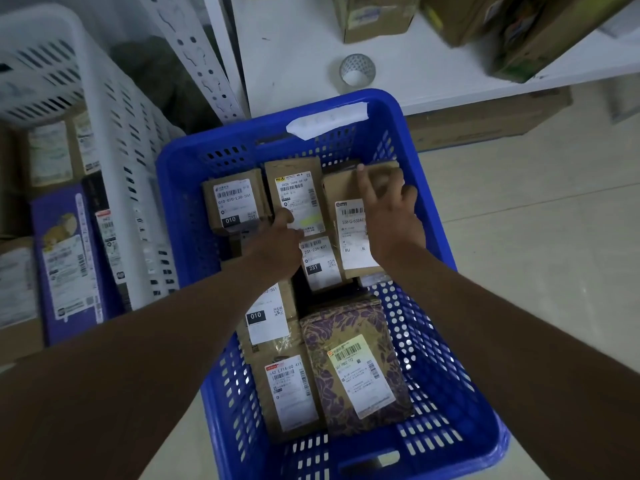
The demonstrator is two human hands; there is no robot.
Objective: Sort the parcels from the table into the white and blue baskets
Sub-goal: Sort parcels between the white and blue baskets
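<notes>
The blue basket [180, 188] stands on the floor and holds several labelled brown parcels. My left hand [281, 237] reaches into it and pinches the near edge of the middle parcel with a yellow-topped label [294, 188]; its thumb lies on the label. My right hand [393, 220] rests on the brown parcel marked 538 [346, 244] at the basket's far right. Its index finger lies straight along the top, and the other fingers curl over the far right edge. The white basket [104, 109] stands at the left with parcels inside, among them a purple box [65, 265].
Other parcels in the blue basket include one marked 010 [232, 202], one marked 231 [318, 261] and a purple floral packet [356, 362]. On the white table [294, 57] behind are a tape roll [356, 69] and cardboard boxes [377, 15]. Pale floor lies to the right.
</notes>
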